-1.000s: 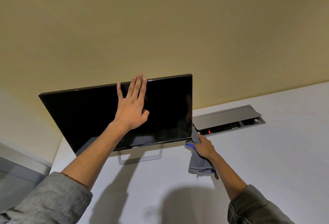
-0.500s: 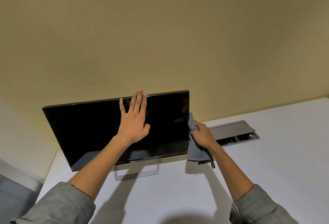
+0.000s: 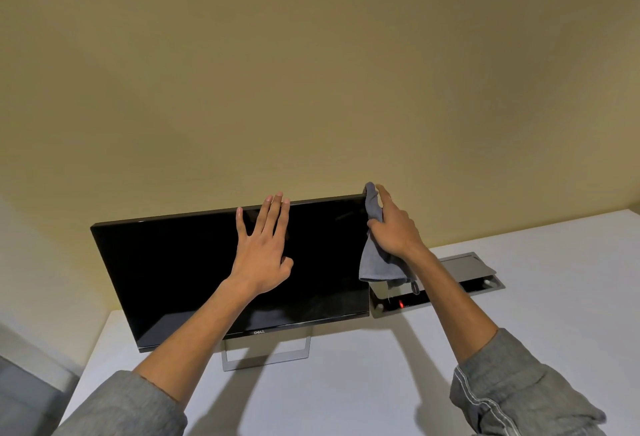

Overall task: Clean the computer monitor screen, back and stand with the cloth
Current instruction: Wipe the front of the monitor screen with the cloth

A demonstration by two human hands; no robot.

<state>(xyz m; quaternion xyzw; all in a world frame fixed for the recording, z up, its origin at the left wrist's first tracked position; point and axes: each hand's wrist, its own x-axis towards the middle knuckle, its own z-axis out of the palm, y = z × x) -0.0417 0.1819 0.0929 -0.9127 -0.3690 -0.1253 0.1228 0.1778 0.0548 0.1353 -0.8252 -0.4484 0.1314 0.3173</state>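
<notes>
A black monitor (image 3: pixel 180 273) with a dark screen stands on a silver open-frame stand (image 3: pixel 266 354) on the white desk (image 3: pixel 346 383). My left hand (image 3: pixel 261 248) lies flat on the upper middle of the screen, fingers straight and reaching the top edge. My right hand (image 3: pixel 393 228) grips a grey cloth (image 3: pixel 375 262) against the monitor's right edge, near the top right corner. The cloth's lower part hangs loose beside the screen. The monitor's back is hidden.
A grey cable hatch (image 3: pixel 460 273) with its lid raised sits in the desk just right of the monitor, a small red light (image 3: pixel 401 304) glowing inside. A beige wall (image 3: pixel 311 72) rises close behind. The desk's left edge drops off near the monitor.
My right hand has slid the cloth up the monitor's right edge from the bottom corner to the top corner. My left hand has stayed flat on the screen.
</notes>
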